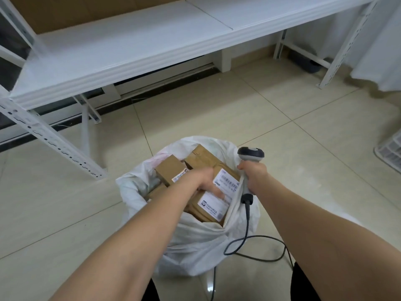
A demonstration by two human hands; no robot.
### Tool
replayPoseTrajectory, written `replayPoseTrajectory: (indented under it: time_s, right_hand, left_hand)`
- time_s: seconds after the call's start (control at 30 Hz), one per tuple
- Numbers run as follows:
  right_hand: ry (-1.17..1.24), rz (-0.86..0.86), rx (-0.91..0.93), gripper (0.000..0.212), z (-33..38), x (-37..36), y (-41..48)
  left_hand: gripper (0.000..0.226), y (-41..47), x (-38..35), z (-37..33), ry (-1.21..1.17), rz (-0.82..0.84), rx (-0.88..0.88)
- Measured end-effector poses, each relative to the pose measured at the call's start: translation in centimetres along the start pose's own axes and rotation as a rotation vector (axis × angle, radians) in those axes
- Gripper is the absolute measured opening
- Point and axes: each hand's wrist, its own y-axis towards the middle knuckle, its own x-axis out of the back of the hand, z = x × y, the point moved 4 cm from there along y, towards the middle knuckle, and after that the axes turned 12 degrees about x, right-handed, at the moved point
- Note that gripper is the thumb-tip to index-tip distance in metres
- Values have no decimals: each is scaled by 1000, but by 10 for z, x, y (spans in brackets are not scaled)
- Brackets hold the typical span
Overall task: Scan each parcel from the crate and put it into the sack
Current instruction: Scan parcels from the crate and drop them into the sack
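Observation:
A white plastic sack (pixel 195 242) stands open on the tiled floor and holds several brown cardboard parcels. My left hand (pixel 207 181) reaches into its mouth, fingers spread flat on a parcel with a white label (pixel 213 208). A small box (pixel 169 170) and a larger one (pixel 204 158) lie behind it. My right hand (pixel 255 177) grips the handle of a grey barcode scanner (pixel 251 155) and holds the sack's right rim against it. The scanner's black cable (pixel 247 235) loops down over the sack to the floor.
A white metal shelf (pixel 130 51) runs across the back, and its slanted leg (pixel 50 140) reaches the floor left of the sack. A white slatted crate (pixel 390 153) shows at the right edge. White cloth (pixel 379 51) hangs at the far right.

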Motion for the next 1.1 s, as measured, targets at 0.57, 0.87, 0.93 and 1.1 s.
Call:
replayPoseTrajectory:
  time_s: [0.57, 0.87, 0.93, 1.1]
  right_hand:
    - [-165, 137, -53, 15, -19, -21, 5]
    - [-177, 216, -66, 32, -43, -56, -2]
    - [-169, 206, -39, 26, -33, -60, 2]
    - [-154, 172, 103, 28, 16, -74, 25]
  left_hand:
    - [41, 26, -33, 3, -47, -366, 53]
    - [59, 34, -38, 71, -64, -173, 215]
    - [52, 33, -14, 83, -54, -359, 299]
    - [52, 29, 33, 136, -41, -458, 589]
